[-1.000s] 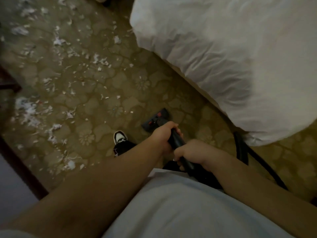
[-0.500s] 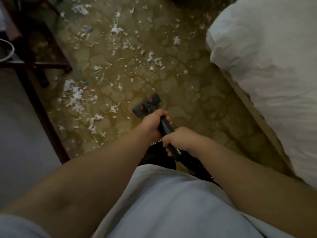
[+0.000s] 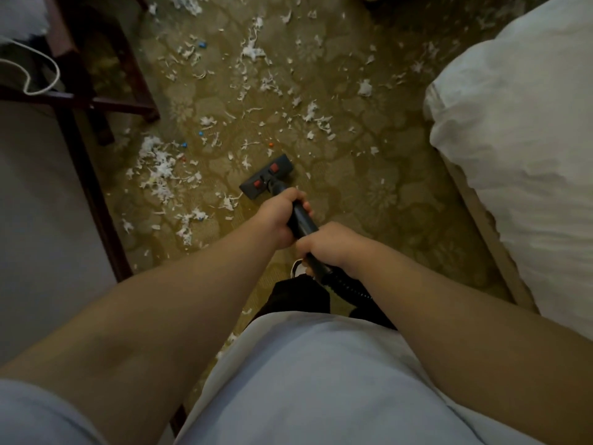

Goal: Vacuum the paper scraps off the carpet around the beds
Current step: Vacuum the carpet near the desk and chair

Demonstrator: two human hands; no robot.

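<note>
A dark vacuum wand (image 3: 301,220) runs from my hands down to a black floor head (image 3: 267,176) with two red buttons, lying flat on the patterned olive carpet (image 3: 378,194). My left hand (image 3: 278,216) grips the wand further down, and my right hand (image 3: 330,245) grips it near the ribbed hose (image 3: 348,284). White paper scraps (image 3: 160,168) lie in clumps left of the head and scattered ahead of it (image 3: 253,53), with a few small blue and orange bits among them.
A bed with a white duvet (image 3: 519,149) fills the right side. Dark wooden furniture legs (image 3: 93,194) and a crossbar stand on the left, with a white cord (image 3: 38,78) looped above. My shoe (image 3: 298,269) shows beneath the wand.
The view has swung left and forward, so the bed has slid to the right edge. The floor head has moved toward the scrap clumps; both hands keep their grip on the wand.
</note>
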